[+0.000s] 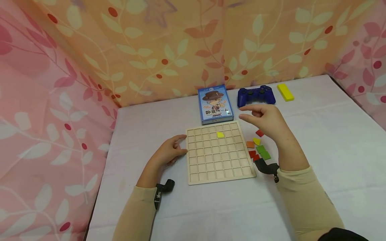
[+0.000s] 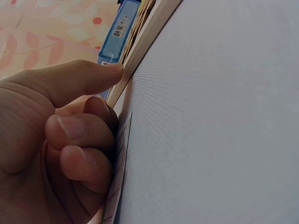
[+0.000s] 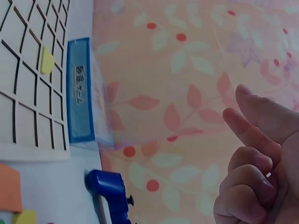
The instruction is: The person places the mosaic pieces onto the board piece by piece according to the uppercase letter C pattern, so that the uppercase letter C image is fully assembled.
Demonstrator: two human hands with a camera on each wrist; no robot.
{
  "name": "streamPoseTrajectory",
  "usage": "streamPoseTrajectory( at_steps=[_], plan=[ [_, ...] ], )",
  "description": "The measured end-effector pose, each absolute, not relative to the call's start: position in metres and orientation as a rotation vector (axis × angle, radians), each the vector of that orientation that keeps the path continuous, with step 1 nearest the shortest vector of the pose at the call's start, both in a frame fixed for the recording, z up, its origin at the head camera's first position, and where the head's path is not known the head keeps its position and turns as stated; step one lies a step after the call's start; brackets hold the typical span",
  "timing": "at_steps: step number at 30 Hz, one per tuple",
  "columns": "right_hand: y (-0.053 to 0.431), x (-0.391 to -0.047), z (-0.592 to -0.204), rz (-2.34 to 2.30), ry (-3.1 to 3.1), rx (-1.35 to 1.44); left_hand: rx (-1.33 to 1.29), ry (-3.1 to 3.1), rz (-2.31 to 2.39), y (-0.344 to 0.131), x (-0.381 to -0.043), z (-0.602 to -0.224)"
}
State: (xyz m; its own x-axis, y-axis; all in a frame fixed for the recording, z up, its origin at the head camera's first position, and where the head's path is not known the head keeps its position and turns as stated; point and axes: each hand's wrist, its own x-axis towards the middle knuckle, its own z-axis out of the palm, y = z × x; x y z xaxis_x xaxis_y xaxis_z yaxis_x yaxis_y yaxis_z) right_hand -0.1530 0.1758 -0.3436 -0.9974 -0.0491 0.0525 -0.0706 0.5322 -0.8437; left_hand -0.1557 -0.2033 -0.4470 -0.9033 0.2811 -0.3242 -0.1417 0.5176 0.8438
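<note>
A square wooden grid board (image 1: 221, 165) lies on the table, with one yellow tile (image 1: 220, 134) with a rounded corner in a cell of its upper part. At the board's left edge, my left hand (image 1: 169, 151) touches the rim with thumb and index fingertips; its other fingers curl loosely. Below those fingers, the left wrist view shows a thin strip whose kind I cannot tell. My right hand (image 1: 265, 121) is raised beyond the board's upper right corner. Its thumb and index finger stretch out apart, the others are curled, and nothing is visible between them.
Several loose tiles lie right of the board, among them orange (image 1: 250, 144), green (image 1: 263, 152) and red (image 1: 252, 154) ones. Behind stand a blue game box (image 1: 215, 104), a blue game controller (image 1: 256, 95) and a yellow block (image 1: 285, 92). Patterned curtains border the table.
</note>
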Motion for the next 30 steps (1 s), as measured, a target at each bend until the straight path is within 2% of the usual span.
streamPoseTrajectory(
  at_steps=[9,18,30],
  plan=[
    [0.207,-0.153,-0.341,1.495,-2.757,-0.077,0.123,2.358,1.339,-0.203,-0.156,-0.448],
    [0.239,-0.16,-0.352,1.508,-2.784,-0.125,0.115,2.351,1.339,-0.203,-0.156,-0.448],
    [0.269,-0.173,-0.385,1.64,-2.914,-0.177,0.123,2.364,1.317,-0.203,-0.156,-0.447]
  ],
)
